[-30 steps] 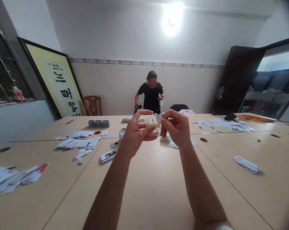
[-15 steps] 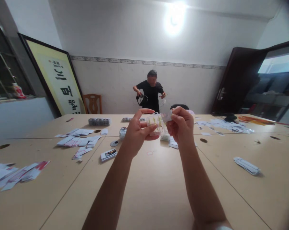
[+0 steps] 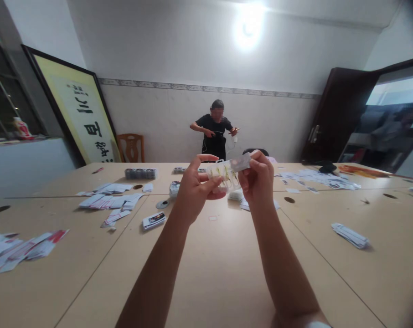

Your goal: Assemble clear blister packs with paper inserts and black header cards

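Observation:
Above the middle of the table, my left hand [image 3: 197,184] grips a small clear plastic compartment box [image 3: 220,175] by its left end, thumb in front and fingers behind. Several thin yellow-green pieces show inside the box; they are too small to name. My right hand [image 3: 260,177] pinches a greyish see-through strip [image 3: 240,162] between thumb and fingers. This strip lies along the box's upper right edge, and I cannot tell whether it is stuck there.
Piles of paper cards [image 3: 112,200] cover the left of the wooden table [image 3: 206,273]. A row of packed boxes [image 3: 141,173] stands farther back, and a card bundle [image 3: 350,235] lies right. Across the table stands a person in black [image 3: 215,132], holding a cable.
The strip in my right hand now shows longer and flatter along the box. The person opposite has brought one hand in to the waist. Another person appears in the doorway at right.

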Demonstrator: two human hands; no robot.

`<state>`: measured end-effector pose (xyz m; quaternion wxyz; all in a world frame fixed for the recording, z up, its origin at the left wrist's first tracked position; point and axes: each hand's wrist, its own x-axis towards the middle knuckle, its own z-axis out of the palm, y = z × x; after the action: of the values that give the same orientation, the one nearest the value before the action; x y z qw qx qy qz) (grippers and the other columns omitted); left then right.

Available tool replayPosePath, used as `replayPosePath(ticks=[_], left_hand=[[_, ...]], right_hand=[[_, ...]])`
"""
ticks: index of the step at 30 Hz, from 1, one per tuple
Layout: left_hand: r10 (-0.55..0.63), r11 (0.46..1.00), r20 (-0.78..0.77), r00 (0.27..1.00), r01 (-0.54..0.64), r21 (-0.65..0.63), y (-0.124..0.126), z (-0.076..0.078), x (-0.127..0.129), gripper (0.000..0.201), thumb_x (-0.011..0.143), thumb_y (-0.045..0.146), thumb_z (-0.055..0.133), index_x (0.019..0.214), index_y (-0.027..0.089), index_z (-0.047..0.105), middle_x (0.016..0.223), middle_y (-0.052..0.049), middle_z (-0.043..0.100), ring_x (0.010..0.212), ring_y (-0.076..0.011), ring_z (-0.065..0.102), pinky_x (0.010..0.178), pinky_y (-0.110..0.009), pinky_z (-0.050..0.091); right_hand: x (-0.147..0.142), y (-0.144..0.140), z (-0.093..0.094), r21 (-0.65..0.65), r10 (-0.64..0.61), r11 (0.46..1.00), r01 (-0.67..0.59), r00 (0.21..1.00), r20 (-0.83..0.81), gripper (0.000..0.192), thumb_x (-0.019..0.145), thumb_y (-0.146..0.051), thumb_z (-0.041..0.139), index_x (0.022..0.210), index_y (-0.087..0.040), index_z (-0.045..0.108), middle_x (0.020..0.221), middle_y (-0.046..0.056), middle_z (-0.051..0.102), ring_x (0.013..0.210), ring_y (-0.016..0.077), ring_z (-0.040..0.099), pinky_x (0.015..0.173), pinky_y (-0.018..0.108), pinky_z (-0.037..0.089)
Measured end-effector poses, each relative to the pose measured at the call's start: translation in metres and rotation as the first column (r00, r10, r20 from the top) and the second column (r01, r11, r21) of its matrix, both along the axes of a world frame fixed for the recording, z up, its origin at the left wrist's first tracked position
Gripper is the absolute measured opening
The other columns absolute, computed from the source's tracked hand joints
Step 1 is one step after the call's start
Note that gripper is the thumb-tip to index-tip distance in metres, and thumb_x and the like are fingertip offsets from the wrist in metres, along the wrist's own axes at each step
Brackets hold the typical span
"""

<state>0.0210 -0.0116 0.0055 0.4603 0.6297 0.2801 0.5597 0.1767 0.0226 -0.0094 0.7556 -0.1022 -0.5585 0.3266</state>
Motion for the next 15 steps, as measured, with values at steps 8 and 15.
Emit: replayPosePath(ticks=[8,15], left_hand=[[0.024,1.0,-0.005,1.0,-0.024,0.009,0.003,-0.002,-0.004,0.052,0.075,0.027,0.081,0.118,0.026,0.052,0.069,0.005,0.067,0.056,-0.0129,0.068,0.061,-0.027,0.064],[-0.013,1.0,-0.025,1.0,0.013,0.011,-0.001,-0.001,-0.006,0.041,0.075,0.026,0.08,0.106,0.026,0.053,0.066,0.006,0.065,0.055,-0.0125,0.067,0.059,-0.026,0.064]], right_hand=[[0.0,0.003,0.002,-0.063,0.06,0.996,-0.066,0.994,-0.089,0.033,0.078,-0.039,0.064,0.067,-0.024,0.037,0.055,-0.01,0.039,0.033,0.0037,0.032,0.029,0.018,0.024],[0.009,-0.002,0.01,-0.133,0.095,0.986,-0.106,0.992,-0.084,0.045,0.072,-0.044,0.067,0.065,-0.024,0.027,0.054,-0.01,0.032,0.031,0.0025,0.021,0.026,0.017,0.017]])
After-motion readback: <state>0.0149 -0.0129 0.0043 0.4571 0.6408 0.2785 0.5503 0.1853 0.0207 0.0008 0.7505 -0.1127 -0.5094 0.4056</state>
